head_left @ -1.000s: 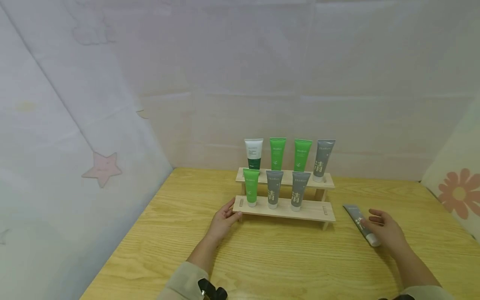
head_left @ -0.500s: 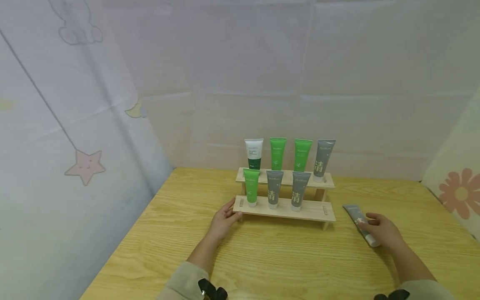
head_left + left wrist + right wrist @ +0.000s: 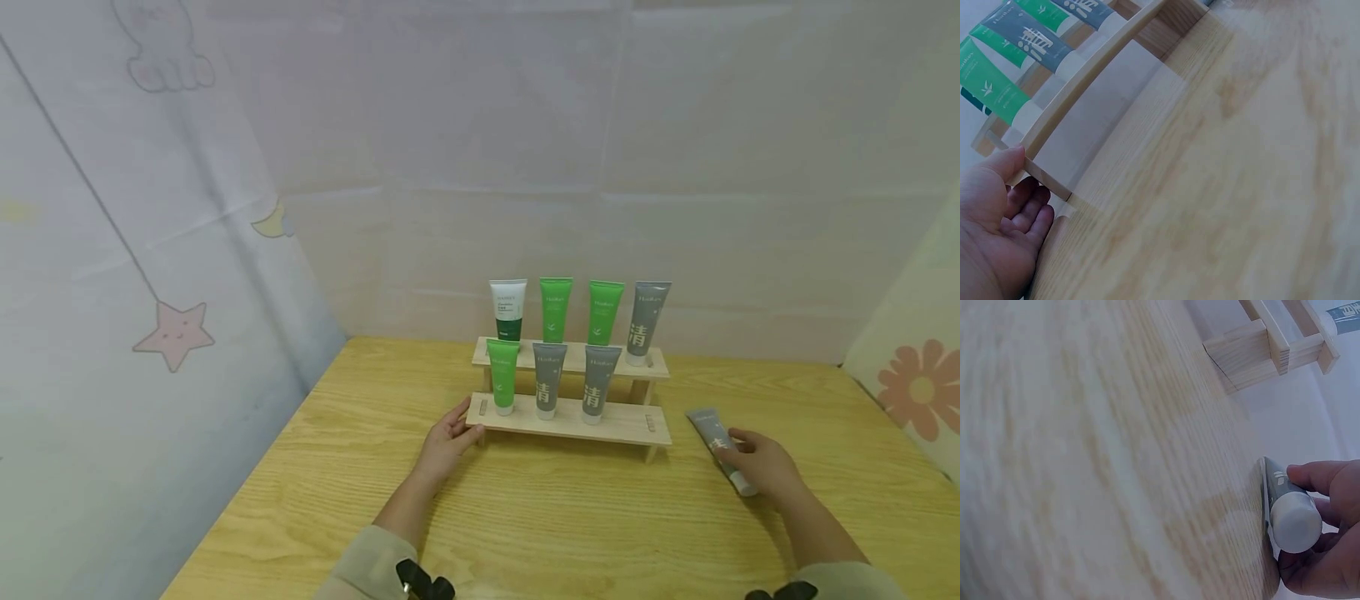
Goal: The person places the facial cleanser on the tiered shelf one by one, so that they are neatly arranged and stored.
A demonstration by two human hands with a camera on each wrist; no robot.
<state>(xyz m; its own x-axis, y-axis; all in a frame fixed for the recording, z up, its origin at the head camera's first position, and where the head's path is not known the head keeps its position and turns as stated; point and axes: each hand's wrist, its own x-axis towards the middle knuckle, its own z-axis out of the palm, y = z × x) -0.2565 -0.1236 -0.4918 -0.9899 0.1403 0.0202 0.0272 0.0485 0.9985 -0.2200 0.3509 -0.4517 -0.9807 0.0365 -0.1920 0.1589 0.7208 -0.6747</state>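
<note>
A two-tier wooden display stand (image 3: 628,423) stands on the table. My left hand (image 3: 441,448) holds the left end of its lower shelf; in the left wrist view the thumb presses the shelf's corner, with the other fingers curled below. To the right of the stand, a grey squeeze tube (image 3: 707,427) with a white cap lies slanted on the table. My right hand (image 3: 771,468) grips it from the right, thumb on the near side and fingers across. In the right wrist view the tube's white cap (image 3: 1297,522) faces the camera, and the palm hides part of the tube.
On the lower shelf stand a green tube (image 3: 502,375) and two grey tubes (image 3: 550,379). The upper shelf bears a white and dark-green tube (image 3: 508,304), two green tubes (image 3: 556,308) and a grey tube (image 3: 648,321). A patterned cloth (image 3: 480,167) hangs behind the table.
My right hand has moved slightly left and closed its fingers onto the lying grey tube. The left hand and the stand have stayed in place.
</note>
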